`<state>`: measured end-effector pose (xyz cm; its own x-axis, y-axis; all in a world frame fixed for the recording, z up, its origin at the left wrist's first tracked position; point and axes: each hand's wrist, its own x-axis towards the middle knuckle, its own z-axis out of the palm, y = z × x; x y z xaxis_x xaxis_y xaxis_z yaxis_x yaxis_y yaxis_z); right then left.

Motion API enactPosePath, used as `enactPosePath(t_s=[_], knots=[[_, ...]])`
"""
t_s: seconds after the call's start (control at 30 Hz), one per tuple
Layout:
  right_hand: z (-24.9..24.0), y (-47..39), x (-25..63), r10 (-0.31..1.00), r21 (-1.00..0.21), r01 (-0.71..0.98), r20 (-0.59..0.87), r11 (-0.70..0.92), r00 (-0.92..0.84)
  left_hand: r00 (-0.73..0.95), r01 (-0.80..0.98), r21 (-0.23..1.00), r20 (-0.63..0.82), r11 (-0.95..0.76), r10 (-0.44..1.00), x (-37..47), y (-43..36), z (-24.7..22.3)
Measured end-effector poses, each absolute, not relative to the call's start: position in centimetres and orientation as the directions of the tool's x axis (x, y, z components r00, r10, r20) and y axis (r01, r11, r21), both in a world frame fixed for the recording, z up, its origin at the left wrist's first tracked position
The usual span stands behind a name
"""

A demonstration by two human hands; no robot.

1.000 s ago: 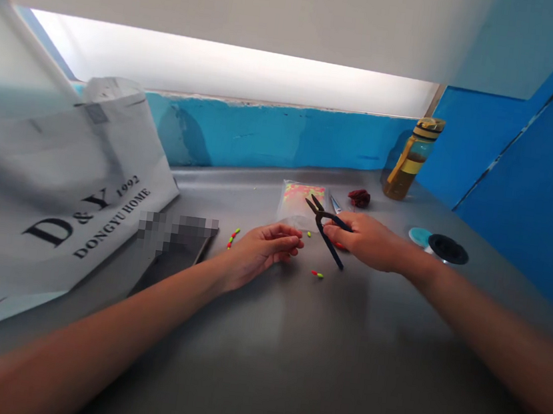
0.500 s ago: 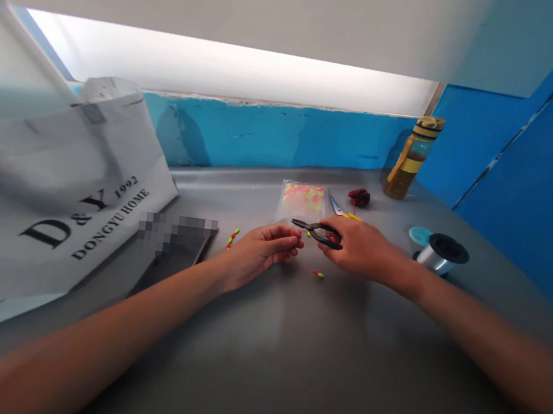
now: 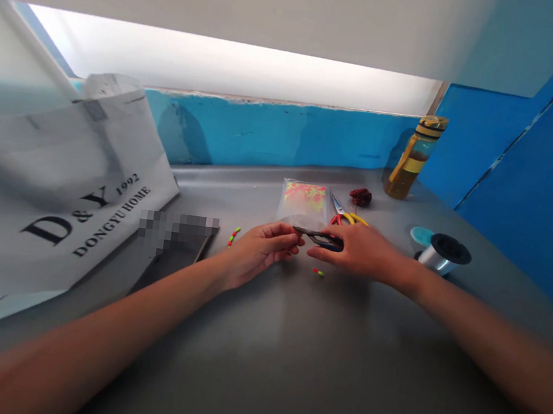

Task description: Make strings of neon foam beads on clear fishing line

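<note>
Now the black-jawed pliers with dark blue handles (image 3: 308, 232) lie nearly level, tips at the fingertips of the left hand (image 3: 262, 249). Change over the last second: at its start the pliers stand tilted up, clear of the left hand, handles splayed wide; half a second later they are lowered and turned toward it; at present the tips meet or overlap the pinch. The jaws look closer together than at the start. Whether they bite on anything: cannot tell.

Right hand (image 3: 364, 251): fingers wrapped around the plier handles, gripping them. Left hand: fingers curled, thumb drawn to forefinger in a loose pinch, position unchanged throughout. Contents of the pinch too small to make out.

Reading: tool and pinch now share one spot, so the work appears to pass from bringing the pliers over to using them there.

On the grey bench (image 3: 257, 366): a small red-and-green bead pair (image 3: 320, 273) lies below the right hand, unmoved; a short curved row of red and green oval beads (image 3: 233, 236) lies left of the left hand. A clear plastic bag of pink and yellow beads (image 3: 292, 210) sits just beyond both hands.
</note>
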<state>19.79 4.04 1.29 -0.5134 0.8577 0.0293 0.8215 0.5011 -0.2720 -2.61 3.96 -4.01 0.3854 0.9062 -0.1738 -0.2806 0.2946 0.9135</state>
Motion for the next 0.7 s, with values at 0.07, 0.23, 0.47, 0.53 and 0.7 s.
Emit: enactPosePath(t_s=[0.07,0.23,0.47,0.53,0.7], knots=[[1.4,4.1,19.8,0.850,-0.310,0.804,0.026,0.508,-0.527,0.386,-0.272,0.916,-0.176,0.294,0.906,-2.6,4.0,-3.9],[0.8,4.7,19.9,0.801,-0.426,0.725,0.001,0.542,-0.598,0.378,-0.255,0.924,-0.175,0.284,0.909,-2.6,4.0,-3.8],[-0.3,5.4,20.1,0.747,-0.650,0.609,-0.095,0.454,-0.658,0.364,-0.206,0.938,-0.190,0.278,0.912,-2.7,4.1,-3.8],[-0.4,5.6,20.2,0.760,-0.676,0.614,-0.122,0.407,-0.638,0.362,-0.200,0.939,-0.193,0.278,0.912,-2.7,4.1,-3.7],[-0.8,5.9,20.3,0.770,-0.733,0.604,-0.177,0.313,-0.613,0.328,-0.186,0.938,-0.222,0.293,0.918,-2.4,4.2,-3.5]])
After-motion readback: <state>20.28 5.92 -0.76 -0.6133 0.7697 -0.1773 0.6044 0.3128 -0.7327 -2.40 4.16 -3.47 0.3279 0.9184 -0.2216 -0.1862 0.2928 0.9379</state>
